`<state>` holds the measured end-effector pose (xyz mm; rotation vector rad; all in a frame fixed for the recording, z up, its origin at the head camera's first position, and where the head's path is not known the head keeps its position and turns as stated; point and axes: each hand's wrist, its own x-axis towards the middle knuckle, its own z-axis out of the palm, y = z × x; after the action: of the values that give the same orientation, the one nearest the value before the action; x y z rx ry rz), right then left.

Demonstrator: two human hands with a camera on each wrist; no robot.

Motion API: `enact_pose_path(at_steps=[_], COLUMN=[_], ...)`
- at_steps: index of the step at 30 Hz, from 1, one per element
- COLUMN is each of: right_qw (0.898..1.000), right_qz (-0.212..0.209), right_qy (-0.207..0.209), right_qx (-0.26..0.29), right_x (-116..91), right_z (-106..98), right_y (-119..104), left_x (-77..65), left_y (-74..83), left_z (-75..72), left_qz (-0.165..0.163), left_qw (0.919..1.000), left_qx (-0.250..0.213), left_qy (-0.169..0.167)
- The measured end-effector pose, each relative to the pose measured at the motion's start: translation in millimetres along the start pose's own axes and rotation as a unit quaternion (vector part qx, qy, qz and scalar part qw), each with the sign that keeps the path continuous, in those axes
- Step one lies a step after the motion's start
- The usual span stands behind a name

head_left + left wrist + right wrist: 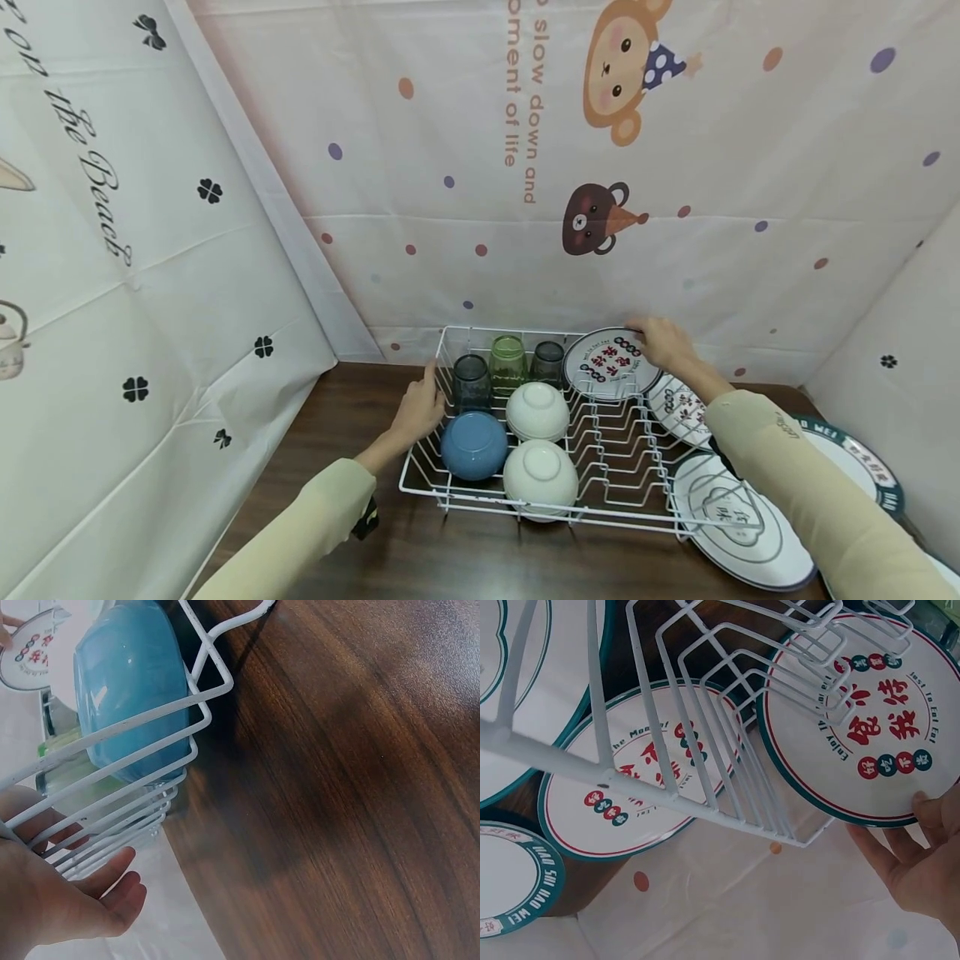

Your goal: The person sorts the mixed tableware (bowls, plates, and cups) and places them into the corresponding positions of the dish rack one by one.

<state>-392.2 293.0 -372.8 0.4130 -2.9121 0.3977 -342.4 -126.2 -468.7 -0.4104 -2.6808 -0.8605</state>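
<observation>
A white wire dish rack (pixel 622 521) stands on the dark wooden table. My left hand (pixel 417 408) holds its left side, with fingers on both sides of the wires in the left wrist view. At the rack's back, my right hand (pixel 667 343) pinches the rim of a white plate (pixel 611 364) with a dark green edge and red characters. In the right wrist view the thumb lies on the plate's face (pixel 817 750) and fingers go behind it. The plate stands leaning in the rack's slots. Whether its lower edge rests on the wires cannot be told.
Left in the rack are two dark glasses (pixel 472 382), a green glass (pixel 508 363), an upturned blue bowl (pixel 474 446) and upturned white bowls (pixel 540 475). Right of the rack several plates (pixel 742 521) lie on the table (pixel 360 533). Printed cloth (pixel 420 183) hangs behind.
</observation>
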Motion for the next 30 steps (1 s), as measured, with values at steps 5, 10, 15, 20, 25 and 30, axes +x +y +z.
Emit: enact_pose_path(at_steps=[5,10,15,20,25,30], right_qw=[1.000,0.999,0.994,0.992,0.992,0.996], right_qz=[0.003,-0.024,-0.055,-0.032,-0.015,0.027], right_qy=[-0.018,-0.018,0.005,0.074,0.085,0.022], right_qx=[0.005,0.036,0.093,0.102,0.095,0.079], right_x=[2,0,-7,-23,-50,-80], right_z=[-3,-2,-9,-23,-36,-37], right_y=[1,4,11,23,47,94], left_x=[0.8,0.7,0.5,-1.0,-2.7,-3.0], left_y=[1.3,3.2,0.5,-4.5,-12.7,-20.7], left_z=[-2.1,-4.8,-6.7,-11.1,-18.2,-24.1], left_qz=[-0.002,0.000,0.000,-0.011,-0.020,-0.032], left_qw=[1.0000,0.9999,0.9999,0.9998,0.9997,0.9994], left_qx=[-0.005,-0.014,-0.017,-0.014,-0.015,-0.010], left_qy=[0.000,0.000,0.001,0.001,0.005,0.006])
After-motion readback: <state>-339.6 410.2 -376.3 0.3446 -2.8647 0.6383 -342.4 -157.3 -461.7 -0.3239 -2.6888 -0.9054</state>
